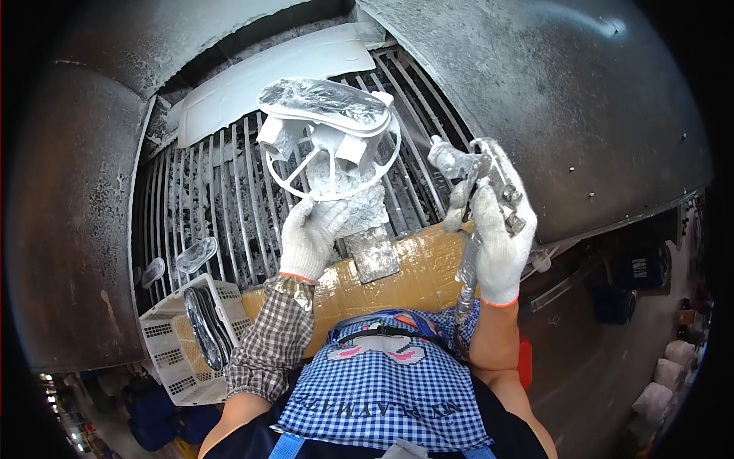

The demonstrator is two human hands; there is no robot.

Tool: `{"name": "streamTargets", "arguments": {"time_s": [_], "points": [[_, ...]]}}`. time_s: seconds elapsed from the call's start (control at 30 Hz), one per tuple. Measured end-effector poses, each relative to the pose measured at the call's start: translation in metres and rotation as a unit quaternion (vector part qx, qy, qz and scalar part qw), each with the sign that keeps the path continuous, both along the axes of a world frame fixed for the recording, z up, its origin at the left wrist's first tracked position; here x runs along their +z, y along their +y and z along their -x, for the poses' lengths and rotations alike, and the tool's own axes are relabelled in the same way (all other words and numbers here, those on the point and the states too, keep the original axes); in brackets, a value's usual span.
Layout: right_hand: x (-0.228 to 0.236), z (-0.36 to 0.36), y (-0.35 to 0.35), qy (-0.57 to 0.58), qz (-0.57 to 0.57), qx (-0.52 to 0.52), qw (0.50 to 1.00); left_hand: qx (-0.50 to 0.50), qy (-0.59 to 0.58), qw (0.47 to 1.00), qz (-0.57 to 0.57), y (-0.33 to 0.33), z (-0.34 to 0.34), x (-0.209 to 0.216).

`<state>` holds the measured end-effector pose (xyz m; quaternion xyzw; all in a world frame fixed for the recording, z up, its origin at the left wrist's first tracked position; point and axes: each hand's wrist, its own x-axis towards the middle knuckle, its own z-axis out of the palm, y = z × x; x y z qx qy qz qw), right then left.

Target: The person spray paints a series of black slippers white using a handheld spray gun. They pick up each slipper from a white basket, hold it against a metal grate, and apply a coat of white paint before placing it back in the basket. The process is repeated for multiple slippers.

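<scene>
A shoe sole [321,103] with a white edge and shiny clear film over its top rests on a white-coated stand. Below it is the stand's spoked wheel [333,193]. My left hand [307,241], in a white knit glove, is closed at the wheel's near rim, its fingertips partly hidden. My right hand [501,229], also gloved, grips a spray gun [459,164] with its nozzle facing the sole. A faint pale haze shows between nozzle and sole. The gun's hose [465,287] hangs down beside my apron.
Dusty metal bars [222,199] run beneath the stand, between large metal side walls [581,99]. A white sheet [260,76] lies at the back. Film-covered cardboard [428,268] lines the front edge. At left, a white plastic basket [164,329] holds several dark, shiny soles [206,325].
</scene>
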<state>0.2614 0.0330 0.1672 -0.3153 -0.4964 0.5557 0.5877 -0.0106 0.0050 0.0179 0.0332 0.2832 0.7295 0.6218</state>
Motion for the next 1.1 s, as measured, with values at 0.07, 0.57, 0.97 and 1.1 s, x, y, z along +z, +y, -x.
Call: {"name": "streamTargets", "arguments": {"time_s": [0.07,0.57,0.97,1.1], "points": [[0.001,0.001,0.001,0.032,0.026,-0.022,0.999,0.024,0.035,0.998,0.037,-0.002,0.007,-0.003],[-0.002,-0.002,0.003,0.026,0.051,0.043,0.997,0.081,0.075,0.993,0.039,-0.007,0.056,0.005],[-0.011,0.030,0.015,-0.004,0.036,0.125,0.992,0.106,0.098,0.989,0.012,0.009,0.100,0.014],[-0.013,0.038,0.024,0.011,0.035,0.111,0.993,0.113,0.131,0.985,0.014,0.021,0.109,0.021]]}}
